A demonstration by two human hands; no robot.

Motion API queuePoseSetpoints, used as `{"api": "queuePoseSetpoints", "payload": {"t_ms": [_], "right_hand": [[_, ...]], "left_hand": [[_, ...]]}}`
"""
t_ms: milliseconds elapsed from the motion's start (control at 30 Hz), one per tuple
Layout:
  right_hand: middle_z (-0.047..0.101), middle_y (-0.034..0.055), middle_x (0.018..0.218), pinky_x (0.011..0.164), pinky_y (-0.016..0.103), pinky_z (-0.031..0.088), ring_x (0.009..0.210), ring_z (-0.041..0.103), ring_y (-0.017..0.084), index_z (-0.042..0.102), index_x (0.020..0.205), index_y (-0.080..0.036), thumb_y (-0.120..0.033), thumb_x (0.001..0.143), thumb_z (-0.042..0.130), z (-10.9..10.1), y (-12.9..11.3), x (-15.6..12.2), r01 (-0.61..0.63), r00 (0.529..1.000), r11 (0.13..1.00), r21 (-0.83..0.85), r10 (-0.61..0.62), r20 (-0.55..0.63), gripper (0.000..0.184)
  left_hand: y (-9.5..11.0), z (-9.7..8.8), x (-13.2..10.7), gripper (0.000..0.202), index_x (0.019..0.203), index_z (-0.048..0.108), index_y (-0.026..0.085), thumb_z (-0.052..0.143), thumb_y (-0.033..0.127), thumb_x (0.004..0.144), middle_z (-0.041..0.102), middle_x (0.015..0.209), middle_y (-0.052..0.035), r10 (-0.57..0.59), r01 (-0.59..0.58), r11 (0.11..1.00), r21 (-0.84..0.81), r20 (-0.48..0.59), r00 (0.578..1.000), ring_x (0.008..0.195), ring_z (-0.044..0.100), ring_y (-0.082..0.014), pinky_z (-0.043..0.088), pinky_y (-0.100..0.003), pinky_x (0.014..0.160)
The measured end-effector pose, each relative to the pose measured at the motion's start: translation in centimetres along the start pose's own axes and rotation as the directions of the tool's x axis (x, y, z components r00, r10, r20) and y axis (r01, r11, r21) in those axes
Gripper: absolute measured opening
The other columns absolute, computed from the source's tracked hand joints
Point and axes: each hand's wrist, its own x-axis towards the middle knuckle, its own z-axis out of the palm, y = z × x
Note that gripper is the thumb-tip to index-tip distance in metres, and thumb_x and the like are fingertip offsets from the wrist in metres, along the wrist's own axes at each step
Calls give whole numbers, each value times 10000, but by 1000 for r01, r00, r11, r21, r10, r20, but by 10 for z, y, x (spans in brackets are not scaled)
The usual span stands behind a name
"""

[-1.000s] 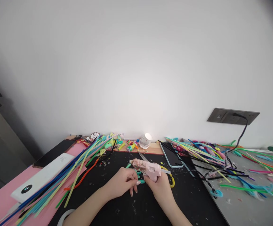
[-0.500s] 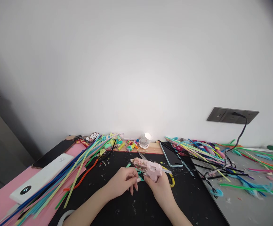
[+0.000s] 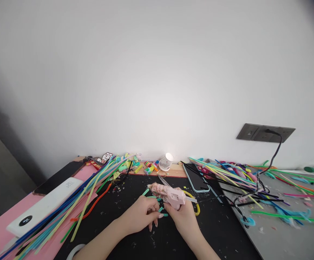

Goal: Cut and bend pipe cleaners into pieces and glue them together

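Note:
My right hand is wrapped round the handle of a pale pink hot glue gun, its stained nozzle pointing left. A glue stick juts from the gun's back end. My left hand is closed, thumb against curled fingers, on a teal pipe cleaner; short teal ends show beyond the fingers, below the nozzle. Part of the teal piece is hidden by the hand and gun. Behind the gun lie scissors, with a blade and a yellow handle in sight.
Pipe cleaner bundles lie left and right. A paper cup stands by the wall. Around the black mat are a phone, a white power bank and a white ring. A black cord runs to the wall socket.
The glue gun has tilted and shifted slightly left, its nozzle now close to the teal pipe cleaner's upper end. My left hand has moved slightly down, and more of the teal piece shows.

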Motion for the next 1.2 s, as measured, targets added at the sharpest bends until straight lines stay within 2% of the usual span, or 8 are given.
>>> {"api": "queuePoseSetpoints", "payload": {"t_ms": [133, 267, 433, 667, 733, 900, 1000, 1200], "right_hand": [[656, 39, 803, 702, 285, 472, 763, 607, 211, 589, 818, -162, -175, 645, 591, -4, -1, 2, -15, 996, 999, -51, 10, -88, 174], [666, 66, 867, 759, 309, 467, 815, 608, 233, 614, 858, -148, -176, 645, 590, -6, 0, 3, -36, 991, 996, -80, 26, -128, 216], [671, 76, 892, 759, 315, 478, 829, 615, 239, 614, 884, -145, -186, 646, 593, -7, 1, 4, -23, 993, 995, -94, 11, -120, 242], [677, 92, 912, 769, 309, 479, 853, 619, 247, 639, 905, -115, -240, 668, 578, -10, 1, 4, -39, 993, 985, -170, 19, -118, 275], [686, 97, 876, 741, 303, 485, 820, 627, 251, 652, 895, -103, -271, 678, 570, -11, 3, 3, -64, 988, 976, -206, 33, -150, 286], [695, 105, 812, 655, 295, 496, 745, 632, 262, 668, 875, -82, -295, 641, 597, -15, 10, 5, -164, 960, 943, -289, 85, -267, 324], [694, 92, 800, 636, 277, 491, 735, 629, 249, 674, 853, -88, -272, 632, 597, -17, 11, 6, -156, 973, 942, -296, 94, -212, 297], [684, 68, 776, 632, 260, 476, 696, 616, 210, 657, 892, -110, -252, 680, 542, -20, 0, 5, -125, 989, 944, -305, 95, -113, 280]], "left_hand": [[3, -3, 0, 222, 725, 531, 154, 459, 353, 794, 631, 638, -6, 25, -25, 999, -31, -12, 1000, 420, 540, -93, 396, -202, 451], [4, -6, 0, 249, 733, 546, 147, 418, 340, 824, 638, 686, -12, 56, -56, 998, -25, -4, 998, 439, 550, -85, 392, -196, 465], [5, -7, -1, 253, 688, 543, 148, 426, 323, 828, 600, 644, 9, 94, -93, 995, 32, -37, 995, 444, 547, -82, 399, -191, 478], [7, -7, -2, 264, 696, 552, 152, 380, 281, 849, 578, 657, 19, 127, -126, 987, 95, 0, 992, 443, 548, -72, 403, -180, 489], [5, -9, -1, 263, 703, 544, 153, 366, 275, 854, 578, 675, 16, 149, -143, 984, 106, -50, 988, 444, 545, -71, 407, -183, 491], [-2, -18, 3, 283, 718, 527, 164, 334, 303, 870, 557, 616, 24, 170, -125, 978, 166, -293, 941, 467, 552, -97, 424, -203, 518], [-4, -22, 4, 270, 728, 513, 170, 332, 312, 868, 579, 692, 9, 154, -101, 982, 159, -372, 915, 488, 564, -103, 426, -205, 512], [-4, -24, 4, 255, 729, 503, 176, 323, 297, 864, 600, 695, 5, 137, -74, 983, 166, -406, 903, 498, 574, -112, 416, -204, 505]]}}
